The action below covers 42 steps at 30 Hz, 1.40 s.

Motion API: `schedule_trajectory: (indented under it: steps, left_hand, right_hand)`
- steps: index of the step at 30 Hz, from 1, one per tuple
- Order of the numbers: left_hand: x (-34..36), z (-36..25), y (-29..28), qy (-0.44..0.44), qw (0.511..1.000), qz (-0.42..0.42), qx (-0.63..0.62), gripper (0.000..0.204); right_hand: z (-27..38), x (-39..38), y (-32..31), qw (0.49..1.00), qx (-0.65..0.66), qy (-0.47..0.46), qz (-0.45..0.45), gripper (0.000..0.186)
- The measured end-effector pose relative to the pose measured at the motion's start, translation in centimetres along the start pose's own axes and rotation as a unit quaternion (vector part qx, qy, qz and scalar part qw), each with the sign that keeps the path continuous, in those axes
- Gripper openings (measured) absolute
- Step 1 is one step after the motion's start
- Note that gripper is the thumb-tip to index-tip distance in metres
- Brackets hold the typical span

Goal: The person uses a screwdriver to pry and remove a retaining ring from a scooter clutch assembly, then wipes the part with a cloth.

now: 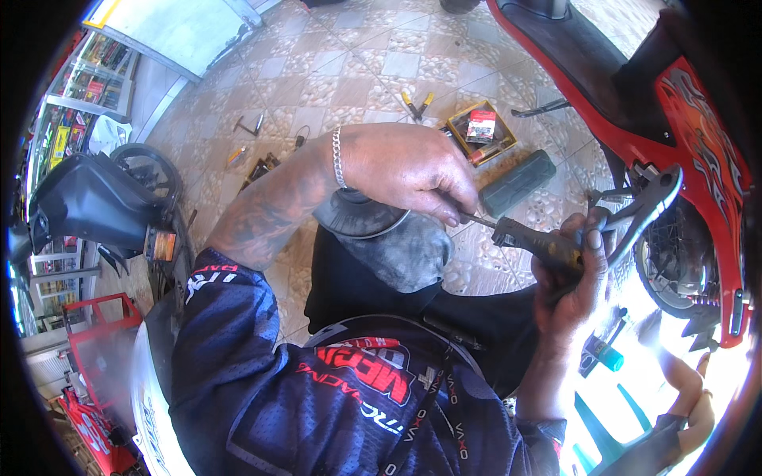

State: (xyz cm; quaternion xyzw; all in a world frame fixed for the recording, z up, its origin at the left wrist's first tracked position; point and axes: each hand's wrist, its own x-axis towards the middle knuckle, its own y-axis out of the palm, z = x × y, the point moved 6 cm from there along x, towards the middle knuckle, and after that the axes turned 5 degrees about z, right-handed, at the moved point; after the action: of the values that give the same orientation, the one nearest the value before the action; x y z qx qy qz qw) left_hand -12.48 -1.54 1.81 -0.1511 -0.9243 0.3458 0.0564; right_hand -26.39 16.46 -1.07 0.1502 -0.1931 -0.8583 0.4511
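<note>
My left hand, with a chain bracelet at its wrist, reaches across in front of me, thumb and fingers pinched on a thin metal rod. The rod's other end meets the jaw of a plier-like tool with a dark, worn body and long metal handles. Around that body my right hand is wrapped, palm up; the handles stick out beyond it to the upper right. Below my left hand, a dark round cone-shaped part rests by a grey stained cloth at my lap.
On the tiled floor ahead lie a yellow tray holding boxes, a dark green case, yellow-handled pliers and a hammer. A red motorcycle stands close at right. Another person's arm shows at lower right, a black scooter at left.
</note>
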Motion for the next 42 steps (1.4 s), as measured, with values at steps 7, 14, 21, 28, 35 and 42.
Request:
schedule_trajectory:
  steps: [7,14,21,28,35,42]
  left_hand:
    - [0.1,-0.2,0.4,-0.014,1.000,0.015,0.013,0.021]
    - [0.3,-0.2,0.4,0.009,0.999,0.021,0.044,0.021]
    - [0.3,-0.5,0.3,0.008,0.998,0.013,0.054,0.019]
    - [0.0,-0.5,0.6,-0.010,0.998,0.016,0.064,0.020]
    - [-0.3,-0.5,0.3,-0.023,0.997,0.007,0.077,0.019]
    - [-0.5,-0.5,-0.5,-0.066,0.994,-0.036,0.082,0.021]
  right_hand:
    - [2.3,-2.3,-6.9,0.992,-0.097,-0.057,-0.053,0.046]
    - [2.7,-6.8,-8.9,0.894,-0.428,-0.120,-0.063,0.048]
    - [1.5,-7.7,-8.0,0.953,-0.276,-0.015,-0.127,0.046]
    - [3.4,-7.4,-12.0,0.980,-0.083,-0.141,-0.113,0.036]
    - [3.8,-7.2,-13.0,0.960,-0.164,-0.145,-0.174,0.031]
    - [9.1,-5.3,-14.6,0.972,-0.122,-0.157,-0.126,0.043]
